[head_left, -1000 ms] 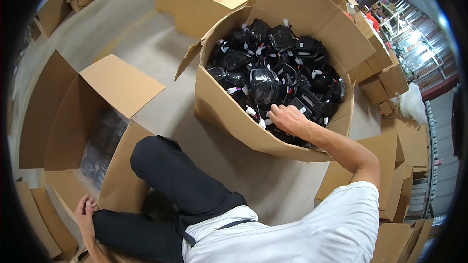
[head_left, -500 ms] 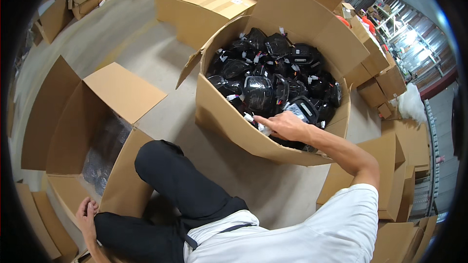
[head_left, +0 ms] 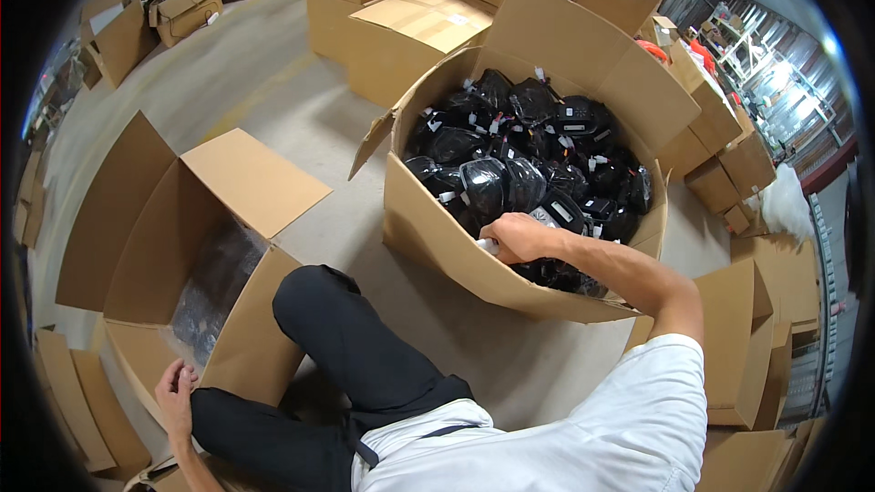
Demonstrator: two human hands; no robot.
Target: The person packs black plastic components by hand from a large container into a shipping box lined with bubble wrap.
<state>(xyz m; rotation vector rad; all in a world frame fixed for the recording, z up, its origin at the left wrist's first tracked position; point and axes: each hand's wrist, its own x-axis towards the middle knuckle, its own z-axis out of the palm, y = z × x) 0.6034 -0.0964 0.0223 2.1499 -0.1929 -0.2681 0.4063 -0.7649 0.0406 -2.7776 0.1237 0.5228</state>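
My right hand (head_left: 521,239) is hanging just inside the near rim, its fingers bent inward and narrow over a small white plastic plug (head_left: 489,245); whether they are pinching it or merely touching it I am not able to tell, since my knuckles are hiding the tips. Around them, black, rounded plastic units wrapped in clear film (head_left: 483,184) are lying heaped, with more white plugs and thin coloured wires showing between them. They are all sitting inside a large, open brown cardboard box (head_left: 456,260). I am judging the step in hand to be getting hold of one unit at the pile's near edge; the next move, I am thinking, is calling for a grip on the body rather than its wires, which could be snagging neighbours. My left hand (head_left: 176,392) is resting beside my left knee, fingers loosely parted and nothing visible in them, near a second, smaller open brown cardboard box (head_left: 246,319). Crumpled, clear plastic wrapping (head_left: 217,292) is lying inside that one. Farther out, a taped brown cardboard carton (head_left: 428,18) is standing beyond the heap on the grey floor (head_left: 310,82).
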